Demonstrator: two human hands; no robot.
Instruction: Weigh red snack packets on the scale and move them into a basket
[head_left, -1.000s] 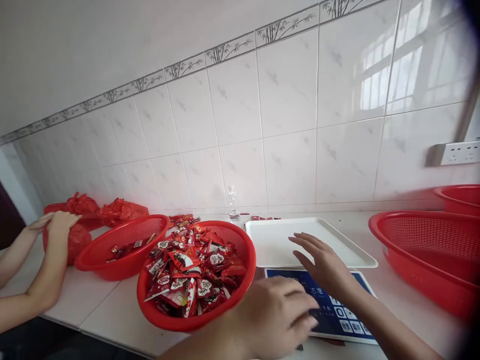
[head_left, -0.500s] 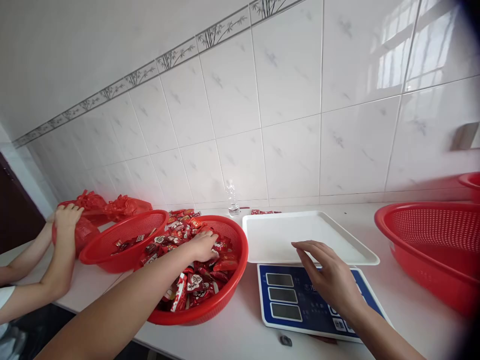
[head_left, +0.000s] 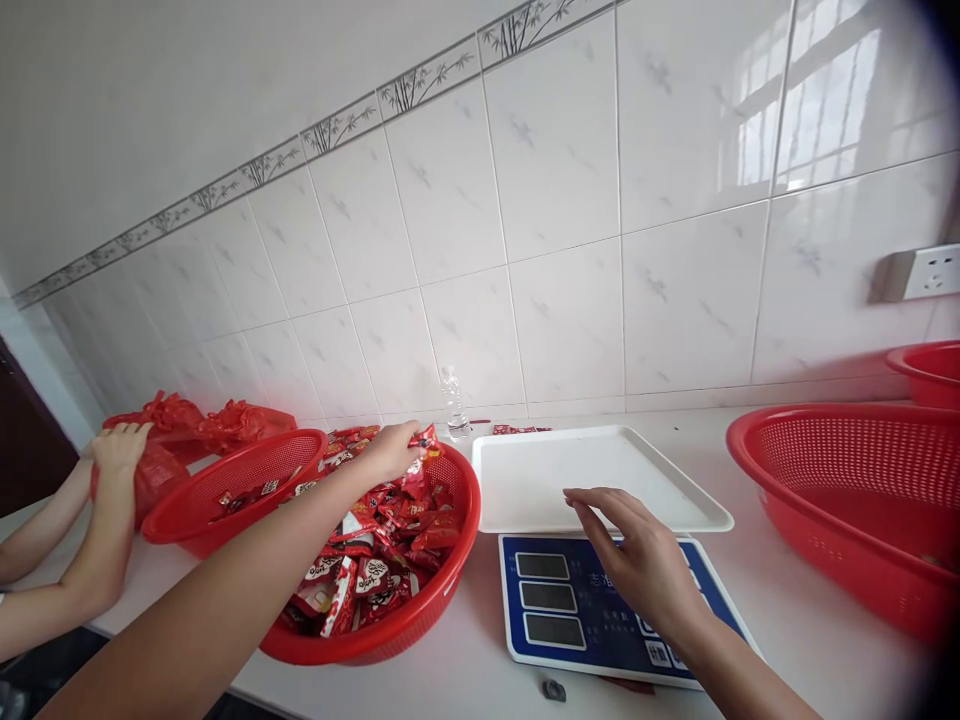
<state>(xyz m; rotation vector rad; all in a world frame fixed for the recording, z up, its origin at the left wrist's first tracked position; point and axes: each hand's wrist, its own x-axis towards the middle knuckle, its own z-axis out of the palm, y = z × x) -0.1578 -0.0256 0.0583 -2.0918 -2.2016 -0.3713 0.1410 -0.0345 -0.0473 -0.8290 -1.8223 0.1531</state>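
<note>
My left hand [head_left: 396, 450] is closed on small red snack packets [head_left: 425, 440], raised just above the packet pile at the far side of a red plastic basket [head_left: 457, 570]. Many more red wrapped packets [head_left: 375, 575], with white and dark lettering, fill this basket. Over the blue keypad panel of a weighing scale [head_left: 551, 628] hovers my right hand [head_left: 637, 550], its fingertips drawn together near the thumb and nothing visible in them. Behind the panel, the scale's white tray [head_left: 555, 475] is bare.
At the left, another person's hands [head_left: 120, 445] grip a red plastic bag [head_left: 157, 480] beside a second basket [head_left: 225, 470] with a few packets. A clear bottle [head_left: 454, 405] stands by the wall. Another red basket [head_left: 847, 510] sits right; a small dark object [head_left: 553, 690] lies in front.
My left hand has risen out of the pile with packets in its fingers. My right hand keeps its pose over the scale. The view has turned slightly right.
</note>
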